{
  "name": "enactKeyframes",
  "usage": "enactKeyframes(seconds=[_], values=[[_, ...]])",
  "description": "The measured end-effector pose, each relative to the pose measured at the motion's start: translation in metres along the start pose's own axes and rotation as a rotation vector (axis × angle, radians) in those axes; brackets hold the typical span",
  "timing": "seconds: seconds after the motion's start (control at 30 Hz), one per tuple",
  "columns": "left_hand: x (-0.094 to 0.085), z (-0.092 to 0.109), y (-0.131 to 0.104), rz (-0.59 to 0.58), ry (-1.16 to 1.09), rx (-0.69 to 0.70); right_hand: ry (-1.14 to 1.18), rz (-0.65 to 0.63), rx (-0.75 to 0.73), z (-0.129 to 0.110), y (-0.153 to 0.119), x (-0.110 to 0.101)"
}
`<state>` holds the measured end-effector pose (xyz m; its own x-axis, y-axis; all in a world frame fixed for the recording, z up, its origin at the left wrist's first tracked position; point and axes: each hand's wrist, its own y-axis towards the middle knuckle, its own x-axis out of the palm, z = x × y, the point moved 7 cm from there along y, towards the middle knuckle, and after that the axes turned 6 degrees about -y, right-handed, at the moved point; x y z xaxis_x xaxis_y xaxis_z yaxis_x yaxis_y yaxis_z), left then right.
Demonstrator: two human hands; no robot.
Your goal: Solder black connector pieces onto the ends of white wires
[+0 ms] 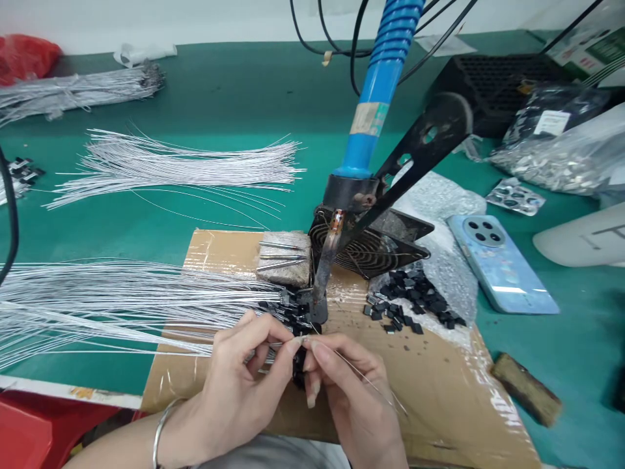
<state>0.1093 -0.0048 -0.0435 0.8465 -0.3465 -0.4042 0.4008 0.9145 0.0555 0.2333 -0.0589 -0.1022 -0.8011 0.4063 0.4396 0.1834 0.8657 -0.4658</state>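
Observation:
My left hand point(249, 378) and my right hand point(354, 391) meet fingertip to fingertip over the cardboard point(420, 391). Each pinches; what lies between the left fingertips is too small to make out. A thin wire point(368, 381) runs from the right fingertips down across that hand. Just above the fingers, the dark tip of a blue-handled soldering iron point(334, 241) points down, held in a black bracket point(420, 150). Long white wires point(131, 296) with black ends stretch in from the left, their ends beside my left hand.
A loose wire bundle point(190, 163) lies behind. Small black pieces point(420, 296) sit on bubble wrap right of a fan point(371, 247). Further right are a blue phone point(502, 264), a white cylinder point(581, 238) and a brown block point(527, 389). A sponge point(283, 270) rests on the cardboard.

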Motion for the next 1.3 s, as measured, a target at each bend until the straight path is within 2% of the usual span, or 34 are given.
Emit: enactKeyframes(seconds=[0.2, 0.37, 0.5, 0.67, 0.73, 0.8, 0.83, 0.9, 0.93, 0.97, 1.03, 1.1, 1.2, 1.3], values=[[0.000, -0.002, -0.001, 0.001, -0.024, -0.016, -0.018, -0.103, -0.065, 0.005, 0.005, -0.003], [0.001, -0.002, 0.001, 0.021, -0.025, -0.013, 0.001, -0.108, -0.056, 0.007, 0.003, -0.004], [0.002, -0.002, 0.001, 0.053, -0.036, -0.026, 0.043, -0.061, -0.071, 0.009, 0.002, 0.000], [0.000, -0.007, 0.001, 0.059, -0.117, -0.090, 0.005, -0.049, -0.092, 0.010, 0.004, -0.002], [-0.002, -0.010, 0.001, 0.063, -0.138, -0.121, -0.055, -0.050, -0.173, 0.000, 0.004, -0.015], [-0.004, -0.014, 0.002, 0.070, -0.158, -0.152, -0.196, 0.085, -0.306, -0.020, 0.001, -0.043], [-0.005, -0.016, 0.003, 0.071, -0.173, -0.170, -0.309, 0.233, -0.379, -0.033, -0.004, -0.063], [-0.005, -0.019, 0.004, 0.064, -0.201, -0.203, -0.642, 0.611, -0.466, -0.060, -0.017, -0.100], [-0.005, -0.019, 0.004, 0.060, -0.212, -0.215, -0.795, 0.779, -0.472, -0.072, -0.024, -0.115], [-0.005, -0.020, 0.004, 0.058, -0.220, -0.222, -0.947, 0.877, -0.447, -0.080, -0.026, -0.125], [-0.004, -0.019, 0.005, 0.059, -0.231, -0.228, -1.156, 0.894, -0.392, -0.087, -0.020, -0.137], [-0.004, -0.019, 0.005, 0.061, -0.240, -0.236, -1.239, 0.806, -0.405, -0.087, -0.009, -0.142], [-0.004, -0.019, 0.005, 0.075, -0.232, -0.245, -1.175, 0.718, -0.417, -0.079, 0.003, -0.148], [-0.006, -0.018, 0.005, 0.085, -0.219, -0.233, -1.067, 0.729, -0.324, -0.070, 0.006, -0.155]])
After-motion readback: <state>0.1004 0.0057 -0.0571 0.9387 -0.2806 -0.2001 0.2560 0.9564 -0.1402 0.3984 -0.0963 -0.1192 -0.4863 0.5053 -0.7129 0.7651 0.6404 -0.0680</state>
